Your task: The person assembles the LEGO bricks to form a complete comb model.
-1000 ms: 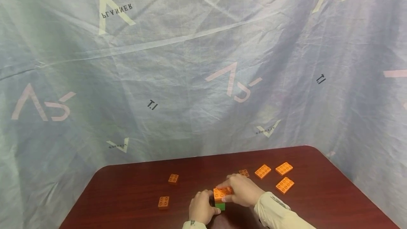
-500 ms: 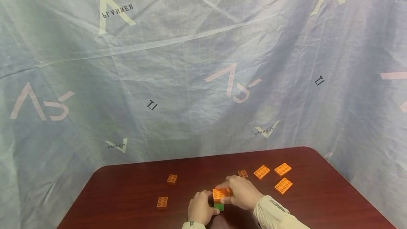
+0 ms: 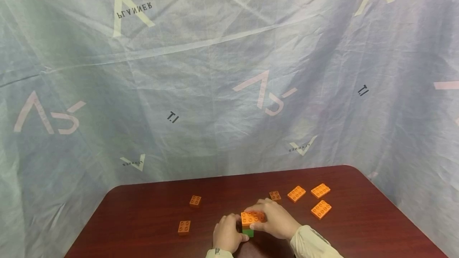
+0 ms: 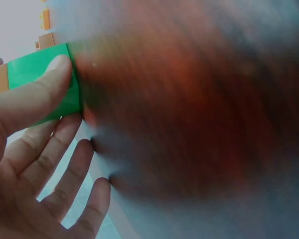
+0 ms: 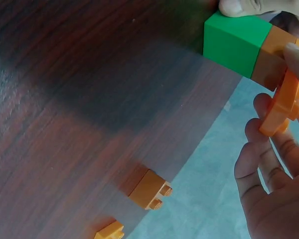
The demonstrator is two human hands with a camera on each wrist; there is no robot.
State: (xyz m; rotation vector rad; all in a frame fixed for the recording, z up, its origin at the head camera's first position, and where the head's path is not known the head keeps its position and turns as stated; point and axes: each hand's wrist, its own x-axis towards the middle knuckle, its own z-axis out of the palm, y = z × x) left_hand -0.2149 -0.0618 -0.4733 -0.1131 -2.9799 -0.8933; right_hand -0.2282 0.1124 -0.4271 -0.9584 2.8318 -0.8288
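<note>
At the table's near middle stands a small stack: a green block (image 3: 248, 232) at the bottom, a darker orange brick (image 5: 273, 57) on it, and a thin bright orange toy brick (image 3: 250, 218) on top. My left hand (image 3: 227, 234) pinches the green block low down, its thumb (image 4: 52, 82) on one face and fingers behind. My right hand (image 3: 274, 218) grips the thin brick between thumb and fingers. In the right wrist view this brick juts out past the darker one beneath it, towards my right palm. Part of it is hidden by my thumb.
Two darker orange bricks lie on the left, a far one (image 3: 195, 201) and a nearer one (image 3: 184, 227). Beyond my right hand is another small brick (image 3: 275, 196). Three thin orange bricks (image 3: 296, 194) lie at the right. A printed grey cloth (image 3: 215, 90) hangs behind the dark red table (image 3: 143, 214).
My right hand has shifted slightly right on the thin brick, and more of its studded top shows. My left hand stays at the green block.
</note>
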